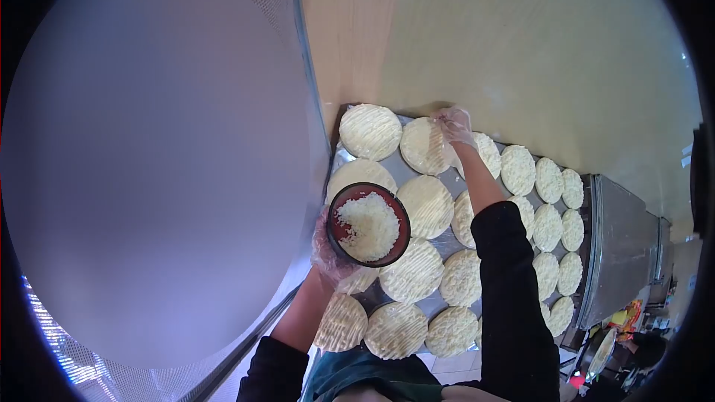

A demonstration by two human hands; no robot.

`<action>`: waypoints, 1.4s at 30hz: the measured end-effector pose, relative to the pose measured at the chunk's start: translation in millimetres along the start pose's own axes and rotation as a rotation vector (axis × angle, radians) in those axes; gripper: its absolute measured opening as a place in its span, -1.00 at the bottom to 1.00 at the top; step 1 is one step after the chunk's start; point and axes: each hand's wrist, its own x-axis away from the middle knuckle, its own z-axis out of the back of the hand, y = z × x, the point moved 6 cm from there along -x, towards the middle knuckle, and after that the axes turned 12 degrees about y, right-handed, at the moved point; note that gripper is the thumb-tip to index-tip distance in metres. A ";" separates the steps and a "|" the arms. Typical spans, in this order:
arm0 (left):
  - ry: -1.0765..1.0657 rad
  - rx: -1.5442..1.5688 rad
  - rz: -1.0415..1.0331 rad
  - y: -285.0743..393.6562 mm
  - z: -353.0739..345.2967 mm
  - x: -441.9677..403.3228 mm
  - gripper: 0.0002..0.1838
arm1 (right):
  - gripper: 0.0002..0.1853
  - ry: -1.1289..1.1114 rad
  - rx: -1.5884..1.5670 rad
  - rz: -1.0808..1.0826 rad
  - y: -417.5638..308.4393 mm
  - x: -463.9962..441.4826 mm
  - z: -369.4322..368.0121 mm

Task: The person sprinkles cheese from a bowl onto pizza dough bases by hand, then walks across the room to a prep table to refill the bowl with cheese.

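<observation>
My left hand (pixel 333 253), in a clear plastic glove, grips a dark-rimmed bowl (pixel 403 244) with a reddish inside. White shreds (pixel 370 225) lie heaped in the bowl, which is held above the rounds. At the far row, my right hand (pixel 455 126), gloved too, hovers by a pale round with a ridged cream-coloured top (pixel 424 147). Its fingers look drawn together, and what they hold is hidden. Several rounds like this sit in rows on a tray covered in shiny sheeting (pixel 463 167); some have ridged tops, others are covered with shreds.
A metal counter (pixel 624 246) continues at the right. A beige wall (pixel 521 45) rises behind the tray, and a large grey-violet surface (pixel 164 164) fills the left side with mesh around its edge. Another person (pixel 645 353) is at the far lower right beside colourful packages.
</observation>
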 end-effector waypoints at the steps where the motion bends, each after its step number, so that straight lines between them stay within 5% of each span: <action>1: -0.029 0.009 0.003 1.0 -0.5 0.5 -0.30 | -0.86 -0.006 -0.002 0.002 -10.9 0.3 2.4; 7: -0.045 0.016 -0.023 5.3 3.1 3.5 -0.33 | -0.88 -0.065 0.280 0.330 -50.8 5.4 -7.6; 40: -0.061 0.027 0.008 -3.5 -0.9 19.2 -0.35 | -0.80 -0.358 -0.053 0.308 -95.2 64.4 23.6; 42: -0.040 0.026 0.014 -4.2 -1.1 18.8 -0.34 | -0.83 -0.325 -0.209 0.056 -81.1 68.7 20.0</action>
